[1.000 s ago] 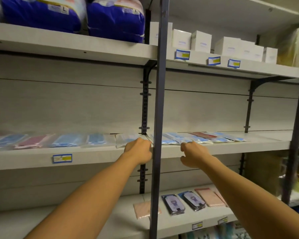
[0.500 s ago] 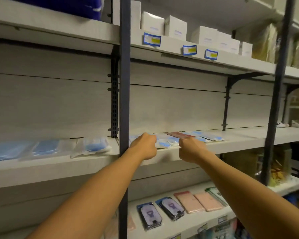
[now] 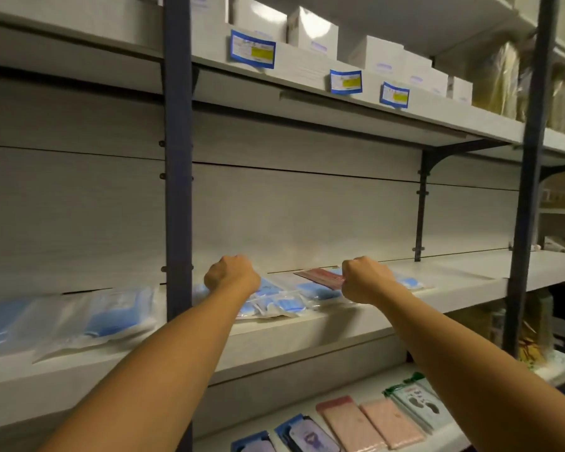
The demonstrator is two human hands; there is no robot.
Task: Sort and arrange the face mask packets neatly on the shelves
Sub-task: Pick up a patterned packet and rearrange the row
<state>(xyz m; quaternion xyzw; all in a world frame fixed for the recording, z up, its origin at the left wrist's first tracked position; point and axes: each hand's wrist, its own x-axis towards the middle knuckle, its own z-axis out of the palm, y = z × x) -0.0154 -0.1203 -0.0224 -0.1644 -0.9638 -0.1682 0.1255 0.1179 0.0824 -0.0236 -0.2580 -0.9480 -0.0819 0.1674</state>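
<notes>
Face mask packets (image 3: 284,298) w/ blue masks lie flat in a loose overlapping cluster on the middle shelf (image 3: 356,324), between & under both hands.
Left hand (image 3: 232,277) rests knuckles-up on the cluster's left end, fingers curled down onto the packets; can't tell if it grips one. Right hand (image 3: 367,280) same pose at the right end, fingers hidden, grip unclear. A red packet (image 3: 320,275) sits just left of the right hand, at the back. More blue packets (image 3: 88,321) lie well left of the left hand, past the dark upright post (image 3: 177,158). Pink packets (image 3: 369,425) on the shelf below the right forearm.
</notes>
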